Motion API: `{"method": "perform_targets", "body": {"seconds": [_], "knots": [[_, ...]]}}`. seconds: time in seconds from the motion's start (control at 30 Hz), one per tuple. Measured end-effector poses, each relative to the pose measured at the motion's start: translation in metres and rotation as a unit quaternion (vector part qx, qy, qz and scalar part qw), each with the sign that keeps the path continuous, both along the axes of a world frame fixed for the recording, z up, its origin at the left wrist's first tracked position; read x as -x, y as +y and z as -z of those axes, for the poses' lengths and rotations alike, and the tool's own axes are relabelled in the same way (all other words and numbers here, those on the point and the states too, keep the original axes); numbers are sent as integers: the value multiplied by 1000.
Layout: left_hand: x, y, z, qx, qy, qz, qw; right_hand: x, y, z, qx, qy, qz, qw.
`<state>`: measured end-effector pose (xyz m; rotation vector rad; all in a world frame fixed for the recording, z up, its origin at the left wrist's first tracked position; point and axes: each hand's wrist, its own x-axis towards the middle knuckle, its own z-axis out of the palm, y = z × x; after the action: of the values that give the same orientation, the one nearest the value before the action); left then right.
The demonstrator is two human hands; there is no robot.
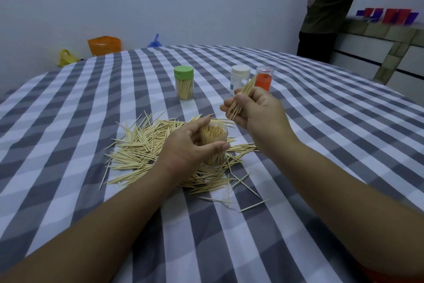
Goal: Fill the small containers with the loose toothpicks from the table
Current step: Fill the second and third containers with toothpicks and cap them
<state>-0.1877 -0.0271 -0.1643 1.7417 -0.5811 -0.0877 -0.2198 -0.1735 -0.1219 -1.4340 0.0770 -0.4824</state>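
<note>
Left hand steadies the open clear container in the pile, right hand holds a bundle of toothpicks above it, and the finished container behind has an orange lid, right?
Not quite: the finished container has a green lid, as the head view shows. The rest is right.

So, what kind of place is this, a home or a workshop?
Probably a room in a home, though I cannot be sure. A checked tablecloth covers the table, plastic bags lie by the plain wall, and a tiled counter with coloured cups stands at the right, where another person works.
</note>
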Motion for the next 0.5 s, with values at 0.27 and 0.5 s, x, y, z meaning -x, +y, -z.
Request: {"method": "perform_targets", "body": {"seconds": [0.27, 0.5], "knots": [[5, -1, -5, -9, -13, -8, 1000, 3, 10, 20, 144, 34, 19, 989], [-3, 1, -3, -34, -8, -9, 999, 9, 10, 20, 210, 33, 30, 977]]}}
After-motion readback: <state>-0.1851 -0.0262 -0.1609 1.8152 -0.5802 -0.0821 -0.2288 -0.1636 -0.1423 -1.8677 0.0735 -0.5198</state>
